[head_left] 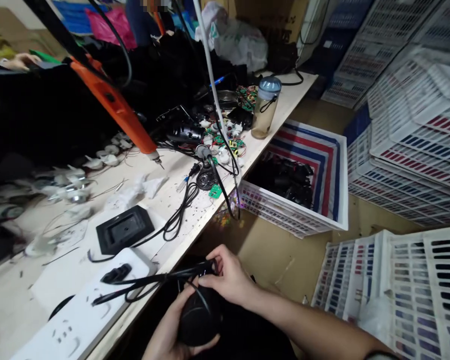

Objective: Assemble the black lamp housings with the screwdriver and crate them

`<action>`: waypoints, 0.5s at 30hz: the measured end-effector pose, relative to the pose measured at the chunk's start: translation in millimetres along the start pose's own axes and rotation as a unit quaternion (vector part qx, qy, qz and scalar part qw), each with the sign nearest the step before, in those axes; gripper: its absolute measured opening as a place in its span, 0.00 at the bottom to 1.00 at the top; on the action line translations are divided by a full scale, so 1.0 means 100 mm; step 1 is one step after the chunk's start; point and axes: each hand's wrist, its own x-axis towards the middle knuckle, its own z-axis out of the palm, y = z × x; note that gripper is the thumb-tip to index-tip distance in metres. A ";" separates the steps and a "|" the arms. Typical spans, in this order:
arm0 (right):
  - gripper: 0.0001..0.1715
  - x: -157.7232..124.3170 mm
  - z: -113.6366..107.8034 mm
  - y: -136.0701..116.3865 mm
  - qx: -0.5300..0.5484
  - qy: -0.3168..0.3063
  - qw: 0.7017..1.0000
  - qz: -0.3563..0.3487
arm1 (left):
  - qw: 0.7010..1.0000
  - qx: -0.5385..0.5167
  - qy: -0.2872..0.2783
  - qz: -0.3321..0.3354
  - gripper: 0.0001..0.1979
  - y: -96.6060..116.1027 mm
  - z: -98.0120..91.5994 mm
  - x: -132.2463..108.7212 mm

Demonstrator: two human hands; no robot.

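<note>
My left hand is wrapped under a round black device body, held below the bench edge near my lap. Just above it, my right hand has its fingers curled in a pinch on the black cable that comes out of the device's top. The cable runs left over the edge of the white workbench toward a black plug lying on a white pad.
An orange electric screwdriver hangs over the bench. A black jig block, loose cables, small white parts and green circuit boards lie on it, and a water bottle. White slotted crates stand on the floor to the right; one holds black parts. Another person's hand shows at far left.
</note>
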 end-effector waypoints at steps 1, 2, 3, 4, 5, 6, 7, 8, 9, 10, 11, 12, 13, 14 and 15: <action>0.23 0.02 0.03 0.02 0.020 -0.014 0.999 0.026 | 1.000 -0.006 0.002 -0.004 0.15 0.00 0.01 0.01; 0.23 0.04 0.06 0.05 0.039 -0.029 0.998 0.051 | 1.000 -0.011 0.004 -0.011 0.15 0.00 0.01 0.02; 0.22 0.06 0.08 0.08 0.055 -0.042 0.995 0.070 | 1.000 -0.016 0.006 -0.017 0.15 0.00 0.01 0.04; 0.22 0.08 0.10 0.11 0.065 -0.053 0.993 0.080 | 1.000 -0.019 0.006 -0.020 0.15 0.00 0.00 0.05; 0.22 0.09 0.11 0.13 0.071 -0.059 0.992 0.085 | 1.000 -0.023 0.005 -0.020 0.14 0.00 -0.01 0.07; 0.22 0.09 0.11 0.14 0.074 -0.062 0.992 0.087 | 0.999 -0.024 0.005 -0.020 0.14 -0.01 -0.01 0.08; 0.22 0.09 0.11 0.14 0.078 -0.065 0.991 0.088 | 1.000 -0.024 0.004 -0.020 0.14 -0.01 -0.02 0.09; 0.21 0.09 0.11 0.14 0.083 -0.066 0.990 0.089 | 1.000 -0.022 0.002 -0.020 0.14 0.00 -0.02 0.09; 0.21 0.08 0.11 0.12 0.087 -0.066 0.990 0.090 | 1.000 -0.020 0.001 -0.022 0.14 0.00 -0.01 0.09; 0.21 0.08 0.10 0.11 0.090 -0.066 0.990 0.089 | 1.000 -0.018 0.001 -0.024 0.15 0.01 -0.01 0.08; 0.20 0.07 0.09 0.09 0.093 -0.063 0.990 0.089 | 1.000 -0.016 0.000 -0.025 0.15 0.02 0.00 0.08; 0.20 0.05 0.09 0.07 0.095 -0.058 0.990 0.088 | 1.000 -0.016 -0.002 -0.023 0.15 0.03 0.00 0.07; 0.20 0.04 0.09 0.06 0.094 -0.048 0.991 0.083 | 1.000 -0.016 -0.004 -0.019 0.15 0.04 0.01 0.07; 0.19 0.03 0.09 0.04 0.088 -0.034 0.993 0.075 | 1.000 -0.017 -0.008 -0.013 0.15 0.05 0.01 0.08; 0.19 0.02 0.08 0.03 0.078 -0.017 0.995 0.062 | 1.000 -0.019 -0.012 -0.005 0.15 0.07 0.02 0.09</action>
